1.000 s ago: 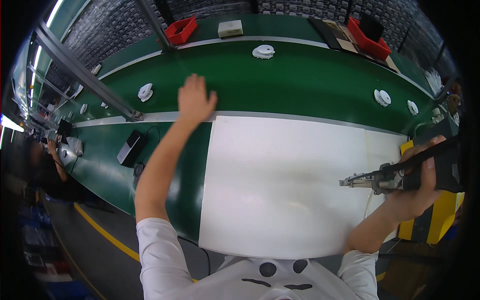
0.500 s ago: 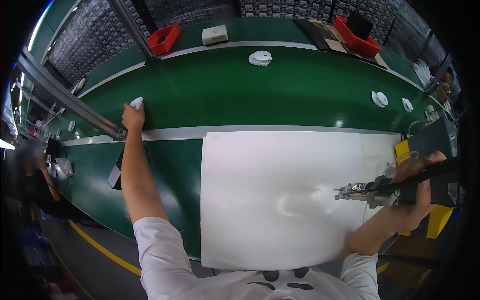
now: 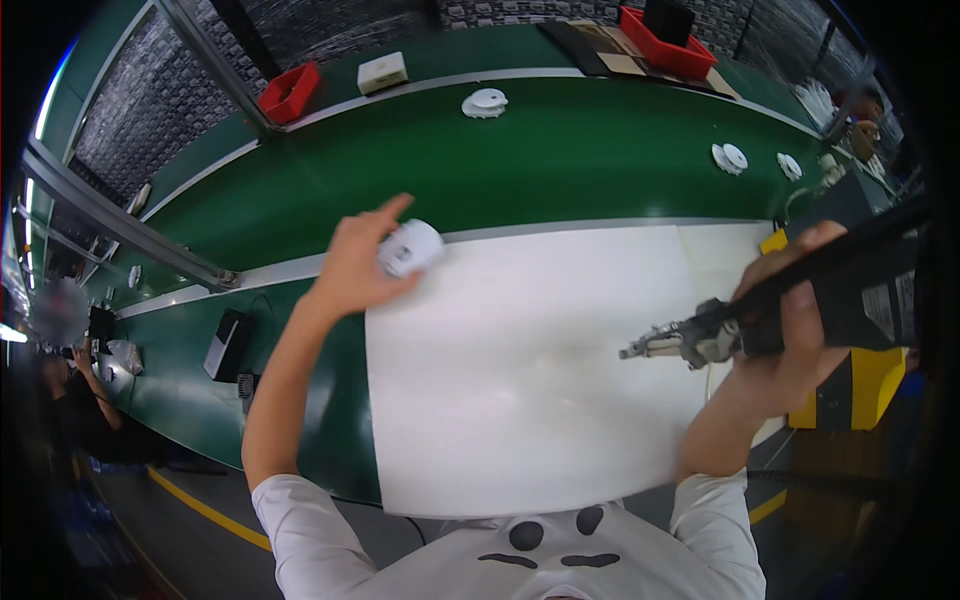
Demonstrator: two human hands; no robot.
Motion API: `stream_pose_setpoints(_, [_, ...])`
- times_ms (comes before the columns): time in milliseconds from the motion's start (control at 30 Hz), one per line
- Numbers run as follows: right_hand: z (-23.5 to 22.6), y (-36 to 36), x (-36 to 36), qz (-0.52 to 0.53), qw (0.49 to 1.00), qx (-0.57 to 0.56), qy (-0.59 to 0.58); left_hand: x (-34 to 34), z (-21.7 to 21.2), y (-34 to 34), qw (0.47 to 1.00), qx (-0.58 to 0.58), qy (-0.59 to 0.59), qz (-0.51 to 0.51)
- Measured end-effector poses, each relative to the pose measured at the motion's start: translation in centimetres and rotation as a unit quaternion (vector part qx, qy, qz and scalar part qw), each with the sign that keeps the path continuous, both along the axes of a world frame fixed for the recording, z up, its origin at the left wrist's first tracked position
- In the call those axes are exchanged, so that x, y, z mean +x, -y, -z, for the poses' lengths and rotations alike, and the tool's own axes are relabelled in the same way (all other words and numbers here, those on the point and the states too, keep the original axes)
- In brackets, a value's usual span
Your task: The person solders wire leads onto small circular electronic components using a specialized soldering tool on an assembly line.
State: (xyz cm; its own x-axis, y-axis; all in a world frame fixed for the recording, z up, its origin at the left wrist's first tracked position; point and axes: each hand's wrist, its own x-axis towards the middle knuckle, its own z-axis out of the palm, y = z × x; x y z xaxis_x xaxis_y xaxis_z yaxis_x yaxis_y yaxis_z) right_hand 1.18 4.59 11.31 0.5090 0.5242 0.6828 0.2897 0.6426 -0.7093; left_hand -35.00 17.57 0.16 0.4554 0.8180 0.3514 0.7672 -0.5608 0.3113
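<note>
My left hand (image 3: 352,262) is closed on a white round plastic part (image 3: 413,248) with a small dark mark on its face, thumb below it and a finger reaching past its top. Both are over the far left corner of the white mat (image 3: 500,440). On the right, my right hand (image 3: 790,305) wraps round a black hand-held power tool (image 3: 845,315). Its slim metal nose (image 3: 665,342) points left above the mat. The tool's exact kind is hard to make out.
Similar white parts (image 3: 486,103) (image 3: 730,158) (image 3: 789,166) lie on the green belt (image 3: 580,150). Beyond stand red bins (image 3: 290,93) (image 3: 668,45) and a pale box (image 3: 382,73). A dark box (image 3: 228,345) sits left of the mat. A co-worker (image 3: 75,380) is at far left.
My left hand has come back from the belt toward the right, bringing the white part to the mat's corner. The tool in my right hand is slightly raised and turned; the whole view has shifted.
</note>
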Motion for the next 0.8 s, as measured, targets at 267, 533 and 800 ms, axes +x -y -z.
stream_pose_setpoints(267, [-0.7,0.4,-0.1,-0.064,0.998,0.018,-0.020,10.2,-0.1,5.6,0.983,-0.085,-0.075,0.144])
stream_pose_setpoints(533, [0.0,0.8,0.4,-0.090,0.993,0.054,-0.047,13.2,-0.2,6.9,0.988,-0.017,0.014,0.155])
stream_pose_setpoints(800, [0.3,0.2,1.9,-0.104,0.991,0.070,0.054,12.4,4.4,13.7,0.991,0.057,0.063,0.102])
